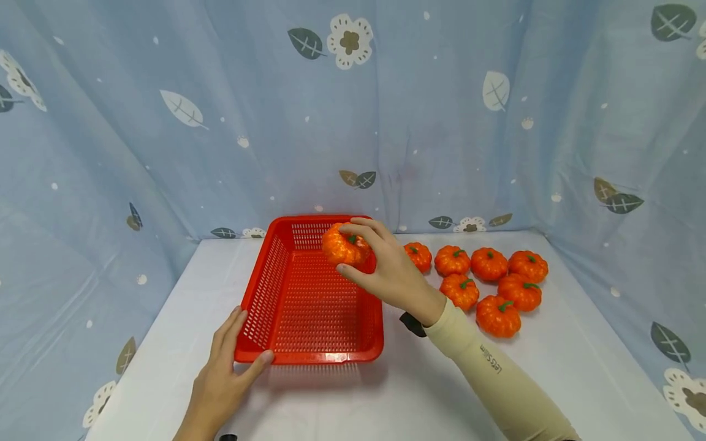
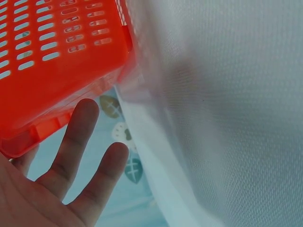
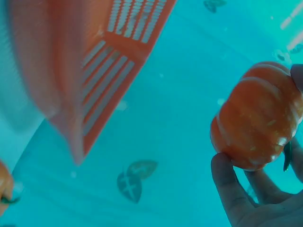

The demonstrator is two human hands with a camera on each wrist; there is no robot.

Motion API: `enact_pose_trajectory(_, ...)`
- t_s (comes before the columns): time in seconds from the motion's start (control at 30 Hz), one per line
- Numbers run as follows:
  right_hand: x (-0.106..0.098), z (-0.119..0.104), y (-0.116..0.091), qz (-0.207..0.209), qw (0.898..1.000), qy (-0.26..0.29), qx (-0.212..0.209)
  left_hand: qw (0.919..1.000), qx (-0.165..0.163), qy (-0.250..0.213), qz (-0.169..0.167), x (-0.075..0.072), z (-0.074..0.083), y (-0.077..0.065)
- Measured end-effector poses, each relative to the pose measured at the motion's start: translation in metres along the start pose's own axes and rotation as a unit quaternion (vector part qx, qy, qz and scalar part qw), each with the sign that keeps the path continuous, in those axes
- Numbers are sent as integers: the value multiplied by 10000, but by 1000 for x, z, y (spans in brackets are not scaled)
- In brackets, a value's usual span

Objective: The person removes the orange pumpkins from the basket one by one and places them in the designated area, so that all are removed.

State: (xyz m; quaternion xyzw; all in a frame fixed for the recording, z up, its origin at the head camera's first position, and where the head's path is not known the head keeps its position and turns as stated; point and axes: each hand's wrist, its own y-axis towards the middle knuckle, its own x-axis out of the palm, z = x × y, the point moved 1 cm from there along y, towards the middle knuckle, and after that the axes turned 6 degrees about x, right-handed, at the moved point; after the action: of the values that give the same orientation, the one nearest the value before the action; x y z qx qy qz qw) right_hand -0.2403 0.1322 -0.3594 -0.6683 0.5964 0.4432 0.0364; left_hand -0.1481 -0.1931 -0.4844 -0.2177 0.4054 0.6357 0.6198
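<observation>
My right hand [image 1: 398, 274] pinches a small orange pumpkin [image 1: 339, 246] between thumb and fingers, above the right part of a red plastic basket [image 1: 317, 357]. In the right wrist view the same pumpkin [image 3: 258, 118] shows its ribbed side and part of its green stem. My left hand [image 1: 223, 367] is at the near left corner of the basket, thumb on the front rim and fingers along the left side. Its fingers look straight and spread in the left wrist view, beside the slotted basket wall [image 2: 57, 61]. No pumpkin shows inside the basket.
Several more orange pumpkins [image 1: 489, 264] with green stems stand grouped on the white table [image 1: 430, 392], right of the basket. A blue curtain [image 1: 265, 122] with leaf and flower prints hangs behind and at both sides. A black item [image 1: 412, 324] shows beside the right wrist.
</observation>
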Motion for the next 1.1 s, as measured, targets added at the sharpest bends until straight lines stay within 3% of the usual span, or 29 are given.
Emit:
enact_pose_trajectory(0.33,-38,37,-44,515,9966,-594,260,10000,29,-22,55,1,1,0)
enact_pose_trajectory(0.77,-79,80,-116,643,9854,-1237,975,10000,69,-24,40,1,2,-1)
enact_pose_trajectory(1.1,-82,98,-162,616,9764,-1879,872,10000,40,-4,33,0,1,0)
